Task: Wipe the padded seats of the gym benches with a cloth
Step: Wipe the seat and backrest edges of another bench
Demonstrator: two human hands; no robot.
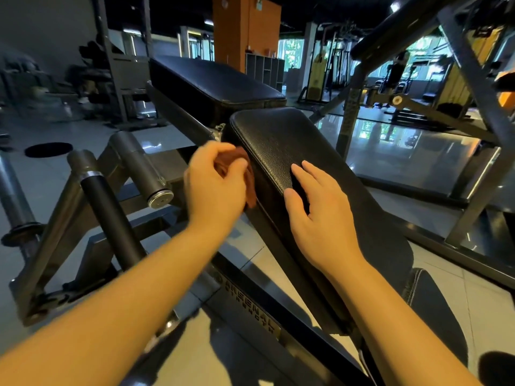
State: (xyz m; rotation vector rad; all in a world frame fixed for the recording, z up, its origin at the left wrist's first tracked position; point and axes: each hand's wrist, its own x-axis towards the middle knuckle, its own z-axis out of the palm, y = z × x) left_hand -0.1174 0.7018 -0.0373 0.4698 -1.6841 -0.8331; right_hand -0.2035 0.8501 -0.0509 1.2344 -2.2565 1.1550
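A black padded bench seat (281,140) slopes up through the middle of the view, with a second black pad (211,82) behind it. My left hand (214,182) grips a crumpled brown cloth (249,179) and holds it against the seat's left side edge. My right hand (320,210) lies flat on top of the seat, fingers straight and spread, just right of the cloth.
Grey steel frame tubes and roller pads (139,165) stand to the left of the bench. A dark metal rack frame (473,87) rises at the right. The tiled floor (418,151) is glossy. More gym machines and an orange pillar (245,26) fill the background.
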